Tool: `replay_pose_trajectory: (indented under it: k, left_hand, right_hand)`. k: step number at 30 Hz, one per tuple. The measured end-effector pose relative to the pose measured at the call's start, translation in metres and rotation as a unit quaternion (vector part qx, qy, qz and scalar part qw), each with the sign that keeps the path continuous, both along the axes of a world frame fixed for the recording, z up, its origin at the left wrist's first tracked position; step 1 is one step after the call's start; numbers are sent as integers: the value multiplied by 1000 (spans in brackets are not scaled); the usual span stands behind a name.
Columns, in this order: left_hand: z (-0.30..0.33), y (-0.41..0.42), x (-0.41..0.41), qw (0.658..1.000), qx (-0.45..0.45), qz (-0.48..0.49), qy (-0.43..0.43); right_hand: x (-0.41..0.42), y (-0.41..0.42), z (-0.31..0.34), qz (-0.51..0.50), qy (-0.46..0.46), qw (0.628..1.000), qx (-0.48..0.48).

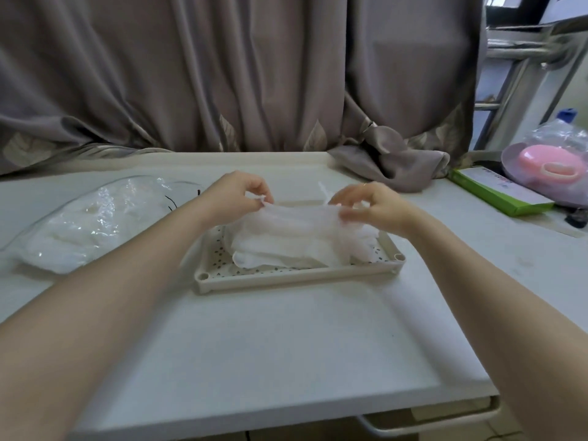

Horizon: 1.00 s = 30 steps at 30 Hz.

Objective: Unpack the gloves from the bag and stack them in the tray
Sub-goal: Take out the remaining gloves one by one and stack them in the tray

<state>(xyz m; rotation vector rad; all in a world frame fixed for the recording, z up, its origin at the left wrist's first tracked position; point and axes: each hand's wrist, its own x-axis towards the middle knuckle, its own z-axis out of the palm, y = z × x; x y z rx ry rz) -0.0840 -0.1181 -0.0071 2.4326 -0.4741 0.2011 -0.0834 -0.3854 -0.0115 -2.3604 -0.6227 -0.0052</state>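
Grey curtain (222, 74) behind pale table (270, 345). Thin white glove (296, 218) pinched taut by left hand (235, 195) and right hand (369, 205) over tray (286, 276); bag (79, 230) at nine o'clock.

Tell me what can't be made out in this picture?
- How many gloves lie in the tray: head view, thin white layers blend together.
- What remains inside the bag: glare and crinkled plastic hide it.
- Right hand fingertips: motion blur.
- Print on the green box: too small.
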Motion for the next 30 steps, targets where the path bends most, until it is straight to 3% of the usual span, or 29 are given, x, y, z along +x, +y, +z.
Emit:
replay_pose_trajectory:
  k: [3, 5, 8, 10, 12, 14, 16, 19, 22, 27, 30]
  left_hand:
    - [-4, 2, -6, 993, 120, 2, -17]
    - [-7, 1, -11, 975, 218, 10, -39]
    - [-14, 5, -15, 949, 314, 21, -38]
    - [-14, 8, -20, 951, 309, 26, -14]
    - [-10, 6, -23, 965, 258, 30, -37]
    - [-9, -5, -20, 964, 236, 38, -114]
    - [-13, -19, -13, 943, 301, 7, -138]
    - [-33, -26, -5, 920, 390, -6, -30]
    - [-46, -19, -7, 918, 385, 70, 64]
    - [-54, -17, -6, 923, 339, 124, 133]
    - [-46, -12, -14, 949, 291, 91, 84]
  right_hand:
    - [-10, 6, -7, -2, 60, 990, -129]
    - [-11, 9, -7, -19, 65, 988, -137]
    - [-12, 21, -2, -85, -24, 987, -137]
    - [-13, 30, -2, -102, -148, 972, -153]
    - [-16, 43, -6, -78, -205, 961, -168]
    - [-19, 58, -14, -24, -178, 958, -223]
    - [-16, 70, -28, 4, -140, 942, -305]
    - [-4, 67, -43, -24, -81, 930, -358]
    - [5, 47, -48, -80, -11, 934, -347]
    - [9, 36, -49, -141, 94, 932, -322]
    - [4, 43, -34, -155, 76, 934, -313]
